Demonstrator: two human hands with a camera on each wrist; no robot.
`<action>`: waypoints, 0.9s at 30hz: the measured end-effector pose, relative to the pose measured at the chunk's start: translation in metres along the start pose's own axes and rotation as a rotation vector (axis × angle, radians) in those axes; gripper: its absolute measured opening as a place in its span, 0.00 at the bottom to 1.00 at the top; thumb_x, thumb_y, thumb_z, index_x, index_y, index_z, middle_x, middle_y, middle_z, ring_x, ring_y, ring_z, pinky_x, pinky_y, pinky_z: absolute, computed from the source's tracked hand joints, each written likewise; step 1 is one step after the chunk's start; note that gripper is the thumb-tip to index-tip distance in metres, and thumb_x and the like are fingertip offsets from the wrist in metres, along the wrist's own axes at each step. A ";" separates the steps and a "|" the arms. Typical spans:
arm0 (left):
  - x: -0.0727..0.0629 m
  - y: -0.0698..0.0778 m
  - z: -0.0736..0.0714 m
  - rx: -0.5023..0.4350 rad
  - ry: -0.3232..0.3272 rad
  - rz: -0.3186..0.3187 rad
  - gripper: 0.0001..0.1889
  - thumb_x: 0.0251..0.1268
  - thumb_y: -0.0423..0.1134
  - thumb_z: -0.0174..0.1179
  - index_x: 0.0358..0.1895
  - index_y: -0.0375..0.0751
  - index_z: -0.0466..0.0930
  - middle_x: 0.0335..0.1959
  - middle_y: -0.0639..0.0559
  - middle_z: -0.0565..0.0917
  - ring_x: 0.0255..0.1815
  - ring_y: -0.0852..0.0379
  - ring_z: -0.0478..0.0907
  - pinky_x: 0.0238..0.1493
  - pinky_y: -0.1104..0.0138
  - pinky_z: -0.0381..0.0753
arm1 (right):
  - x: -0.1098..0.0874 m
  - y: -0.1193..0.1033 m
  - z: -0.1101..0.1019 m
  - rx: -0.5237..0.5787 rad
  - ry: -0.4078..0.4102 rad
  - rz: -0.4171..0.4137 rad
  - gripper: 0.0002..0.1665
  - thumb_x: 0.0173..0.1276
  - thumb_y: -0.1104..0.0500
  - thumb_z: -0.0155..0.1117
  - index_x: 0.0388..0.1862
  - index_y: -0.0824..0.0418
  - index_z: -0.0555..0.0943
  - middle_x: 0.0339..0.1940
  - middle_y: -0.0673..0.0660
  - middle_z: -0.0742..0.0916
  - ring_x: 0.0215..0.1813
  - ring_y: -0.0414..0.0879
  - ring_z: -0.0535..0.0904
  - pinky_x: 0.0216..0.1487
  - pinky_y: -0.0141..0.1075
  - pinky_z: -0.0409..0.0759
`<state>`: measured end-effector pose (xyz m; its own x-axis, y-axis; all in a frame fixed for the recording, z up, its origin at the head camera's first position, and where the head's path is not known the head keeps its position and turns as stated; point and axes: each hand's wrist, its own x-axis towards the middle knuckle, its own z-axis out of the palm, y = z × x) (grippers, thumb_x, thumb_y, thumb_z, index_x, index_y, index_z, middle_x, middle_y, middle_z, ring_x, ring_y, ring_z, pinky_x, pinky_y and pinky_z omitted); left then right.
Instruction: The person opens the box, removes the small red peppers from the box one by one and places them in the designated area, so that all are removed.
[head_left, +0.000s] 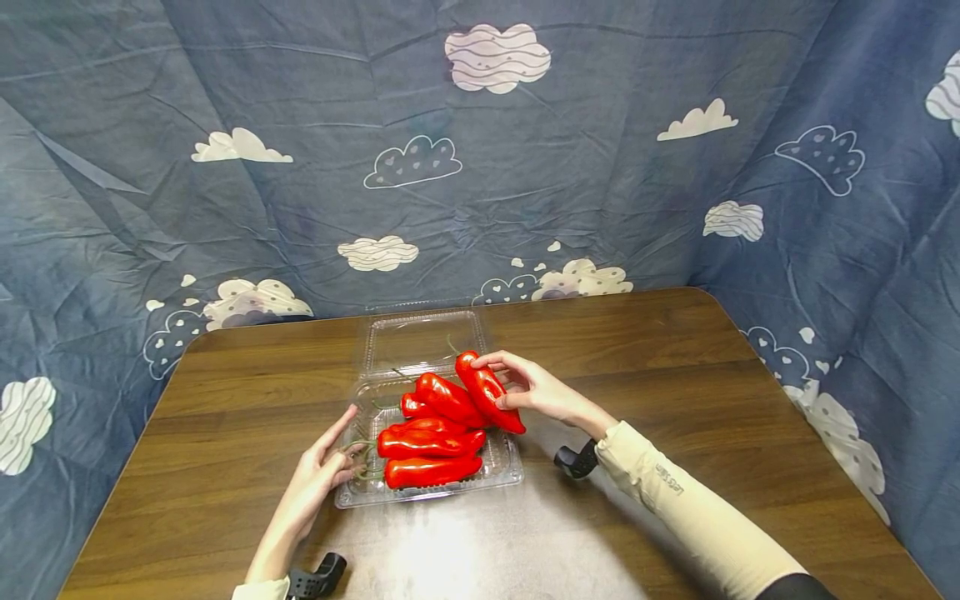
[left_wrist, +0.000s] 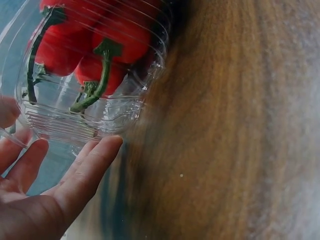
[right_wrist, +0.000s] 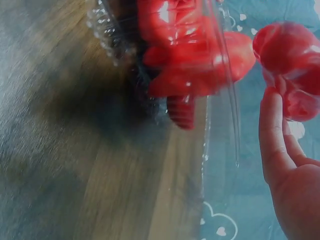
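Observation:
Several glossy red peppers [head_left: 433,472] with green stems lie in a clear plastic clamshell container [head_left: 502,477] on the table. My right hand [head_left: 546,392] grips another red pepper [head_left: 487,388] between thumb and fingers at the container's right side, tilted above the others. In the right wrist view, that held pepper [right_wrist: 290,52] is beside the fingers. My left hand [head_left: 311,475] is at the container's left end by the stems. The left wrist view has its fairly straight fingers [left_wrist: 92,167] against the ribbed plastic wall.
The container's hinged lid [head_left: 423,340] lies open toward the back of the wooden table [head_left: 637,350]. A blue cloth with white clouds [head_left: 585,183] hangs behind the table and along its sides.

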<state>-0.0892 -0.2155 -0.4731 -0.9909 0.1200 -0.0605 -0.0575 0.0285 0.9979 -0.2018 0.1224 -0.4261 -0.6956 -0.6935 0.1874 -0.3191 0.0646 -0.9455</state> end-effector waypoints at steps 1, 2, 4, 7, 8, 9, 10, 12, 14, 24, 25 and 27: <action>0.000 0.000 0.000 0.000 0.000 -0.002 0.37 0.59 0.20 0.41 0.75 0.39 0.52 0.75 0.42 0.52 0.63 0.36 0.65 0.50 0.64 0.80 | -0.001 0.001 -0.001 0.004 0.008 0.007 0.33 0.55 0.72 0.58 0.63 0.69 0.69 0.58 0.66 0.76 0.53 0.57 0.75 0.51 0.42 0.75; 0.000 0.000 0.000 0.001 0.001 -0.004 0.37 0.59 0.20 0.41 0.75 0.39 0.52 0.75 0.42 0.52 0.63 0.37 0.65 0.50 0.64 0.80 | -0.002 0.001 -0.002 0.006 0.017 0.013 0.32 0.55 0.71 0.58 0.63 0.69 0.69 0.58 0.66 0.76 0.52 0.56 0.76 0.51 0.43 0.75; 0.000 -0.001 0.000 0.004 0.002 -0.006 0.37 0.59 0.20 0.41 0.75 0.39 0.52 0.75 0.42 0.51 0.63 0.38 0.66 0.50 0.64 0.80 | -0.004 0.003 -0.004 0.016 0.033 0.029 0.32 0.56 0.71 0.58 0.63 0.69 0.69 0.58 0.66 0.76 0.50 0.55 0.76 0.50 0.43 0.76; 0.000 -0.001 0.000 0.009 0.005 -0.010 0.37 0.59 0.21 0.41 0.75 0.39 0.52 0.75 0.42 0.52 0.62 0.40 0.67 0.49 0.64 0.80 | -0.006 0.005 -0.007 0.029 0.060 0.046 0.32 0.56 0.71 0.58 0.63 0.69 0.69 0.57 0.67 0.76 0.49 0.54 0.77 0.48 0.40 0.77; 0.000 -0.001 0.000 0.010 0.005 -0.010 0.37 0.59 0.21 0.41 0.75 0.39 0.52 0.75 0.42 0.52 0.62 0.40 0.67 0.49 0.64 0.80 | -0.007 0.006 -0.008 0.032 0.071 0.052 0.32 0.57 0.71 0.59 0.63 0.69 0.69 0.56 0.67 0.76 0.49 0.54 0.77 0.48 0.39 0.77; 0.000 -0.001 0.000 0.011 0.006 -0.010 0.37 0.59 0.21 0.41 0.75 0.40 0.52 0.75 0.43 0.52 0.62 0.40 0.67 0.49 0.64 0.80 | -0.008 0.007 -0.009 0.036 0.083 0.060 0.32 0.57 0.71 0.59 0.63 0.69 0.69 0.56 0.67 0.77 0.49 0.54 0.77 0.47 0.37 0.78; 0.000 -0.001 0.000 0.010 0.005 -0.009 0.37 0.59 0.21 0.41 0.75 0.40 0.52 0.75 0.43 0.52 0.62 0.40 0.67 0.49 0.64 0.80 | -0.009 0.007 -0.010 0.045 0.093 0.065 0.32 0.57 0.71 0.59 0.63 0.69 0.69 0.55 0.67 0.77 0.49 0.54 0.77 0.47 0.37 0.78; 0.000 -0.001 -0.001 0.011 0.002 -0.008 0.37 0.59 0.21 0.41 0.75 0.40 0.52 0.75 0.43 0.51 0.63 0.38 0.66 0.49 0.64 0.80 | -0.010 0.008 -0.012 0.050 0.116 0.074 0.32 0.56 0.71 0.60 0.63 0.69 0.69 0.55 0.68 0.77 0.48 0.55 0.77 0.47 0.37 0.78; 0.000 -0.002 -0.001 0.007 -0.003 -0.006 0.37 0.60 0.21 0.41 0.75 0.40 0.52 0.75 0.43 0.51 0.63 0.37 0.65 0.50 0.64 0.79 | -0.011 0.010 -0.014 0.047 0.135 0.076 0.32 0.56 0.70 0.60 0.63 0.69 0.69 0.55 0.68 0.77 0.49 0.55 0.76 0.47 0.37 0.78; 0.001 -0.002 -0.001 -0.001 -0.014 -0.001 0.37 0.60 0.21 0.40 0.75 0.40 0.51 0.75 0.42 0.51 0.64 0.35 0.64 0.50 0.65 0.79 | -0.015 0.019 -0.021 0.025 0.201 0.066 0.32 0.55 0.70 0.60 0.62 0.71 0.69 0.59 0.69 0.75 0.53 0.57 0.75 0.50 0.37 0.77; 0.001 -0.002 -0.001 -0.002 -0.016 0.000 0.37 0.60 0.21 0.40 0.75 0.40 0.51 0.75 0.42 0.50 0.64 0.35 0.63 0.50 0.65 0.79 | -0.015 0.021 -0.022 0.019 0.206 0.064 0.32 0.55 0.70 0.60 0.62 0.71 0.69 0.59 0.70 0.75 0.53 0.57 0.75 0.50 0.37 0.77; 0.001 -0.002 -0.001 -0.004 -0.022 0.002 0.37 0.60 0.21 0.40 0.76 0.40 0.50 0.75 0.42 0.50 0.64 0.35 0.63 0.50 0.65 0.79 | -0.016 0.023 -0.023 0.012 0.214 0.064 0.32 0.56 0.70 0.60 0.63 0.71 0.69 0.59 0.70 0.75 0.53 0.56 0.75 0.50 0.37 0.77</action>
<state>-0.0899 -0.2170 -0.4756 -0.9882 0.1415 -0.0591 -0.0563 0.0239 0.9981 -0.2130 0.1519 -0.4443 -0.8351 -0.5204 0.1782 -0.2634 0.0940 -0.9601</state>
